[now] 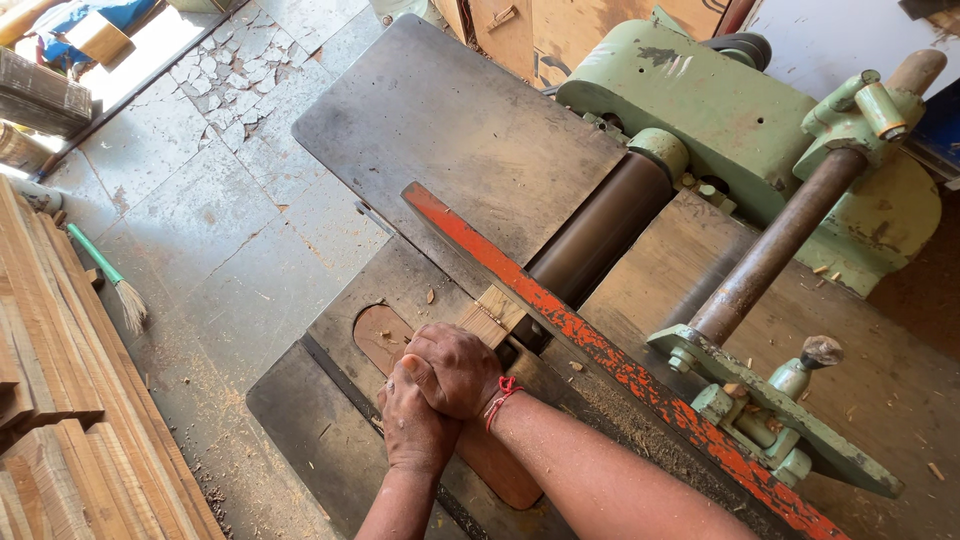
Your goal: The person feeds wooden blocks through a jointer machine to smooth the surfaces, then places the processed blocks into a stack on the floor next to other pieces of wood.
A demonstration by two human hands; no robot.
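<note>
Far left, a stack of wood planks [55, 400] lies on the floor, w/ a green-handled brush [105, 275] just beside it. The grey floor [210, 200] is cracked and has sawdust on it.

In the middle is a big dark metal machine table [450, 130]. Near its close end there is an oval hole w/ a brown wood plate [380, 335] in it.

Both hands are on a small wood block [492, 315]. The block is light tan, short, w/ a flat cut end that shows lines. It sits on the table, right up against the long orange-red fence [560, 320], just beside the dark round roller [600, 230]. Most of the block is hidden under the hands.

The left hand [415, 425] is closed and sits close to the person, partly under the other hand. The right hand [455, 365] is wrapped over the left one and presses down on the block; a red thread [500, 395] is tied at its wrist. Can't tell which fingers touch the wood.

To the right, a rusty bar [775, 245] runs to a pale green clamp [770, 405]. Far right is the green machine body [710, 100].
</note>
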